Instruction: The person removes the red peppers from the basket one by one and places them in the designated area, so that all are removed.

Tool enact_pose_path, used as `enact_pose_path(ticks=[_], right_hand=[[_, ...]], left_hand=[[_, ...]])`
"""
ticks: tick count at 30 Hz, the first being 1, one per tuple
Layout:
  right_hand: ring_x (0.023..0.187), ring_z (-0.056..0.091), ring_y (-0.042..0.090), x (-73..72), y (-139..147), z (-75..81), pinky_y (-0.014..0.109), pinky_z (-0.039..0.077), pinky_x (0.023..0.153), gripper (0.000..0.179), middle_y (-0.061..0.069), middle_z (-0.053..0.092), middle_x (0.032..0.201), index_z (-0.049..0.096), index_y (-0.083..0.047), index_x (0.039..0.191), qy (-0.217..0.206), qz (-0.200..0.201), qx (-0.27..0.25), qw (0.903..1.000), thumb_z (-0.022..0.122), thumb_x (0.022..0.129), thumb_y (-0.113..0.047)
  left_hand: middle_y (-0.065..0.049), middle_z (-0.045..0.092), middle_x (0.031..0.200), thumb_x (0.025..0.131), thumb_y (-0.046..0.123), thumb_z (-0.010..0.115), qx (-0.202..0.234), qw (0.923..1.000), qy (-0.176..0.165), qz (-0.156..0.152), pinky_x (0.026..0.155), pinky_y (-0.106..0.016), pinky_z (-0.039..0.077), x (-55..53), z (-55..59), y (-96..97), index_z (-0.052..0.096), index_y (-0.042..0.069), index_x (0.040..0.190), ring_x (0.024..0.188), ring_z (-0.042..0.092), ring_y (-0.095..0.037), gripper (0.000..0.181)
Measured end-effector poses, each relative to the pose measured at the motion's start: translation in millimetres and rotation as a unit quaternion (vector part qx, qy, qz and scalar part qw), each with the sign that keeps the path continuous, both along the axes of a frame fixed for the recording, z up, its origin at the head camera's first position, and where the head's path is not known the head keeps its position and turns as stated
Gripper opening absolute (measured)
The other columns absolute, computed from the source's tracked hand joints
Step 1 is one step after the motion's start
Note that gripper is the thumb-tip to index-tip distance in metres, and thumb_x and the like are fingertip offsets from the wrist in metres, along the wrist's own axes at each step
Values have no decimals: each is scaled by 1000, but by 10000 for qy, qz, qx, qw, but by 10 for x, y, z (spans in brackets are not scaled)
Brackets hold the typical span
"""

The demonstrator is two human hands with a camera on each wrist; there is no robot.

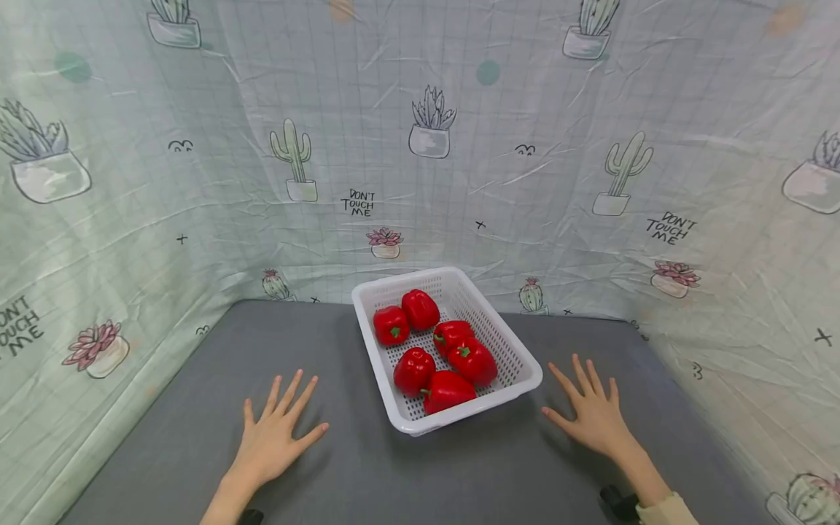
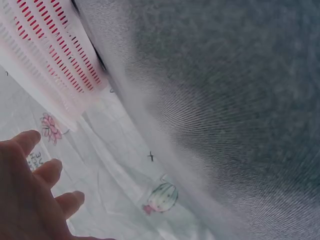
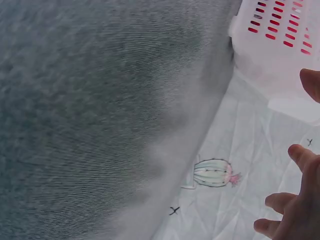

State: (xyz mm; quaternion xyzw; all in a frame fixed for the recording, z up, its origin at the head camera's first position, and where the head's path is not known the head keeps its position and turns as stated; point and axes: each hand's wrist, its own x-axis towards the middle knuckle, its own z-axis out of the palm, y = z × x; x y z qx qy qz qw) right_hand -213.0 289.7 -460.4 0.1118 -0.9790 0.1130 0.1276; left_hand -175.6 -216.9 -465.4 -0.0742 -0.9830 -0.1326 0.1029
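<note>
Several red bell peppers (image 1: pixel 414 371) lie in a white perforated plastic basket (image 1: pixel 518 343) on the grey table. To the basket's left, my left hand (image 1: pixel 270 437) is spread above the tabletop, palm down, holding nothing. On the other side my right hand (image 1: pixel 596 417) is spread the same way, its fingers apart and touching no pepper. In the left wrist view the basket's slotted wall (image 2: pixel 65 55) shows red through its holes, above the fingers (image 2: pixel 47 172). The right wrist view has a corner of the basket (image 3: pixel 260 55) near the thumb (image 3: pixel 311 82).
The dark grey tabletop (image 1: pixel 315 335) extends around the basket. A pale cloth printed with cacti (image 1: pixel 394 168) hangs behind the table and along both sides. Dark bands sit at both wrists, and a light sleeve (image 1: pixel 668 510) shows on the right arm.
</note>
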Motion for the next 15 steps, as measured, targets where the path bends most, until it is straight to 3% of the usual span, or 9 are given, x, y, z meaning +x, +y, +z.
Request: enact_pose_path(ticks=[15], right_hand=[[138,4,36,15,-128,214,68,1,97,64,13,12,150,29,-31,139,445,306,-161,9984,56,83,-45]], left_hand=[[7,10,151,79,66,45,-12,9996,185,-217,95,-70,4,16,213,202,13,40,141,139,9,-29,74]])
